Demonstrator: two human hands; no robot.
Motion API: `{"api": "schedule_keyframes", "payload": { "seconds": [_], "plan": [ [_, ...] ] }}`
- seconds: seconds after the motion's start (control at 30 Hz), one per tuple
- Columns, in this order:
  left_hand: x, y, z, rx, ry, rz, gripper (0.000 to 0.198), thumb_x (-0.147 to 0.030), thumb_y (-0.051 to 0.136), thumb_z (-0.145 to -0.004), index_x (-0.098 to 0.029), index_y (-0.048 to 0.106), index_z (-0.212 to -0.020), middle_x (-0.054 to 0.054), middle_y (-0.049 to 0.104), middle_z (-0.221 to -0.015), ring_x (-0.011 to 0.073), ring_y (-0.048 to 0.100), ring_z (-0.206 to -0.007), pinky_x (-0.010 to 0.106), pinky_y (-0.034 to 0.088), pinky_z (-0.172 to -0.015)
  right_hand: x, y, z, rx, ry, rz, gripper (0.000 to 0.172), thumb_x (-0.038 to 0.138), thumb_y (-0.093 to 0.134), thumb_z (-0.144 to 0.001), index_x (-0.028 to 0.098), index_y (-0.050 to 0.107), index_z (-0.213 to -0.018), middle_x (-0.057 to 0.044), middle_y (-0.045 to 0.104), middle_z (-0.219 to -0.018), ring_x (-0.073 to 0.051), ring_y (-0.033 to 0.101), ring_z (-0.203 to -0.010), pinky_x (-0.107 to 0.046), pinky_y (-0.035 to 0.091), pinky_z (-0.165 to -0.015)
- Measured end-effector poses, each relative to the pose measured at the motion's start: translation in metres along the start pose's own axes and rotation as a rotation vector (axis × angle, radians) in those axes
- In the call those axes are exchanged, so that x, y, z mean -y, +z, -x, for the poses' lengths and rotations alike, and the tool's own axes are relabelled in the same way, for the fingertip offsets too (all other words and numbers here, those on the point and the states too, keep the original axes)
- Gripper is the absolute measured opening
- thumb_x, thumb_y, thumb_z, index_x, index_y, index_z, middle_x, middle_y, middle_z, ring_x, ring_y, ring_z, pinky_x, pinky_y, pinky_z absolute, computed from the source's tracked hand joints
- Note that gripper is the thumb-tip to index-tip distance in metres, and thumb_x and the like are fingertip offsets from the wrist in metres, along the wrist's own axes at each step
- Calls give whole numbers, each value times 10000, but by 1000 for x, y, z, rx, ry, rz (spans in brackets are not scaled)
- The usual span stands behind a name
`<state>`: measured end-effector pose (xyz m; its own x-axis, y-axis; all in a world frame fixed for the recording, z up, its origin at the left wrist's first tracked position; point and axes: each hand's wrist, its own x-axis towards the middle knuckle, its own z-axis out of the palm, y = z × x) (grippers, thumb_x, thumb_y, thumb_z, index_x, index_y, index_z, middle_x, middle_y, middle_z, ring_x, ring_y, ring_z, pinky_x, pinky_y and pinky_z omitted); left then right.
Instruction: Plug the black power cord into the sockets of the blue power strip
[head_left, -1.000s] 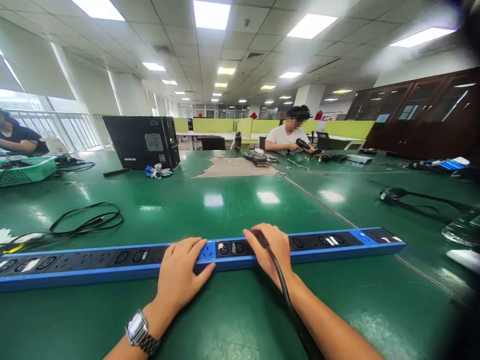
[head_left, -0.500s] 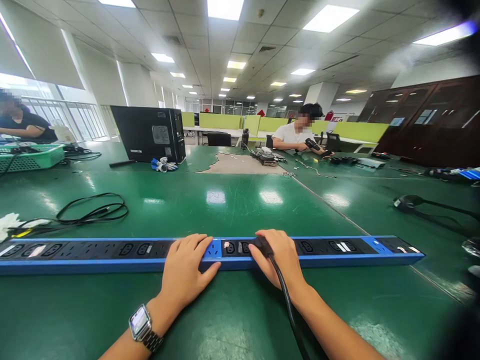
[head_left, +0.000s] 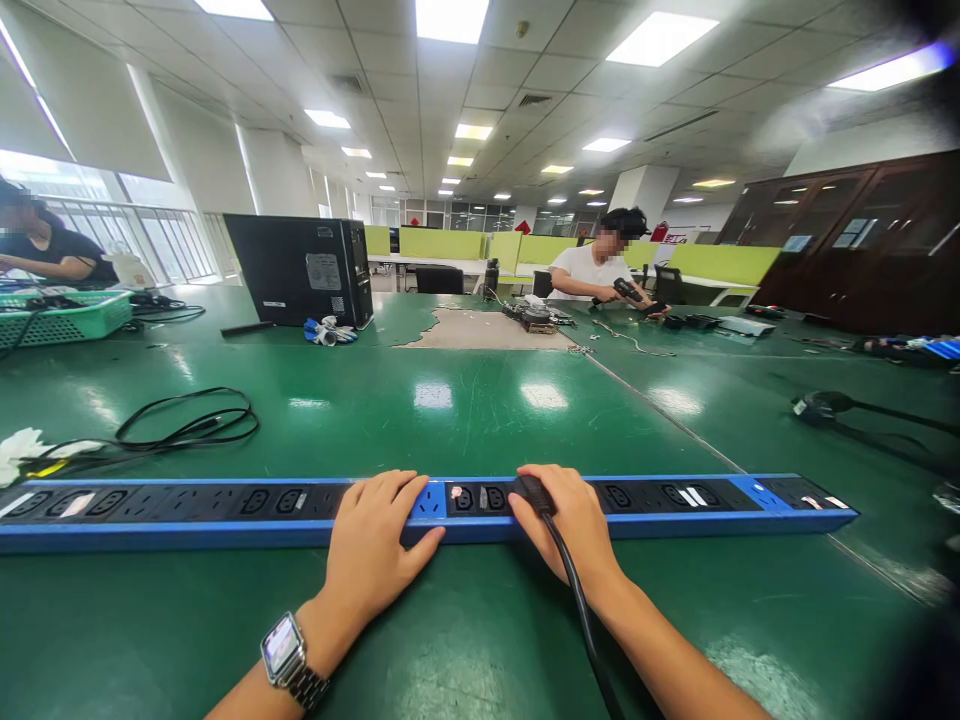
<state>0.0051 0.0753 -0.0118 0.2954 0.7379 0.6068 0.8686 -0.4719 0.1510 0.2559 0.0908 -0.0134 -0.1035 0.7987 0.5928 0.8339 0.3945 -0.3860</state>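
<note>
Across near side of green table (head_left: 480, 420), long blue & blk pwr strip (head_left: 476, 530) lies flat, sockets (head_left: 493, 498) up. L hand (head_left: 379, 540) rests over it, fingers close together, thumb apart at near edge; can't tell if it grips. R hand (head_left: 566, 530) has thumb & fingers clamped on blk plug (head_left: 534, 493) at the sockets; how far in, can't tell. Cord (head_left: 575, 585) trails beside R forearm (head_left: 660, 640).

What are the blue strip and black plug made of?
The strip seems coated metal, evenly blue with slight sheen. Its sockets look like duller black plastic. The plug is likely plastic or rubber, matte black, its cord bending smoothly.
</note>
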Motion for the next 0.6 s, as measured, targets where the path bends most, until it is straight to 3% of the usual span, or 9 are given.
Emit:
{"api": "schedule_keyframes", "payload": {
  "seconds": [0.6],
  "plan": [
    [-1,-1,-1,16,-5,8,417,-366,641,-812,-230,587,-1203,79,661,-1201,282,590,-1110,466,421,-951,-1,0,0,1,-4,0,203,356,568,-860,227,600,-1013,-65,685,-985,-251,598,-917,-406,441,-820]
  ]
}}
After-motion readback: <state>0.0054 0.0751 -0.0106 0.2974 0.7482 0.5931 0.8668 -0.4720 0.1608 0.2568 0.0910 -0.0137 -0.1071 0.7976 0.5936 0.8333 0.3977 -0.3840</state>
